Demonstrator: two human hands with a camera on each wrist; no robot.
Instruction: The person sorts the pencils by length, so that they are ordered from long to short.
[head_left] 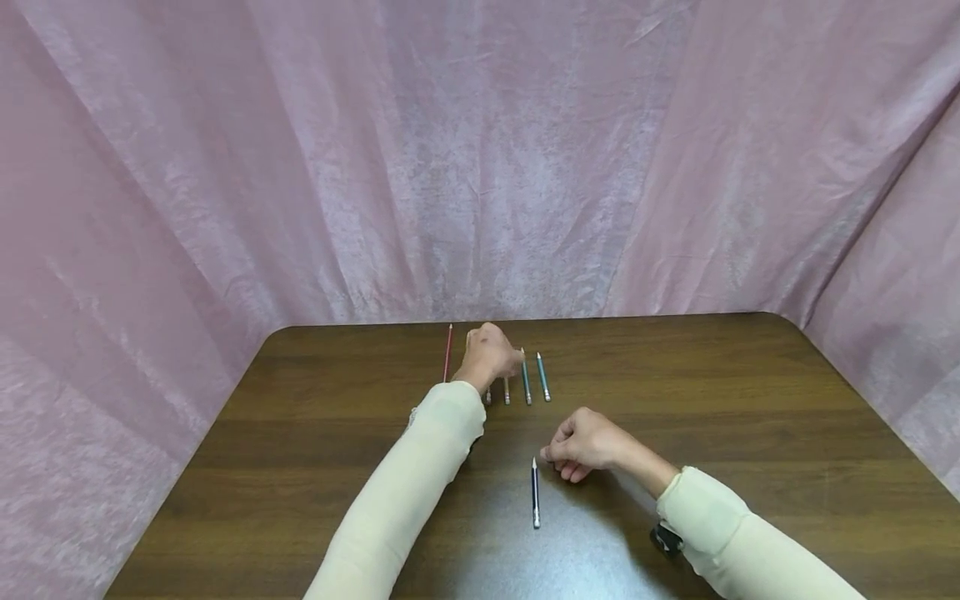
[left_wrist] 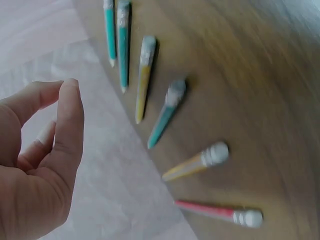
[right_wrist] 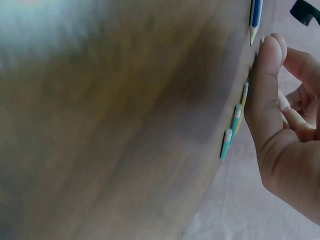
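Over the row of pencils at the table's far side is my left hand (head_left: 489, 354), fingers loosely bent. In the left wrist view its thumb and a finger come together at the tips, with nothing visible between them. Below it lie a red pencil (left_wrist: 207, 209), yellow pencils (left_wrist: 143, 82), a green pencil (left_wrist: 164, 117) and teal pencils (left_wrist: 123, 55). My right hand (head_left: 588, 443) hovers nearer me, fingers loosely curled, no object visible in them. Just left of its fingertips a dark blue pencil (head_left: 536, 496) lies flat, point away from me, apart from the hand.
The brown wooden table (head_left: 750, 400) has rounded far corners. Pink curtains (head_left: 525, 167) hang right behind its far edge and along the sides. A black object (head_left: 665, 540) is at the right wrist.
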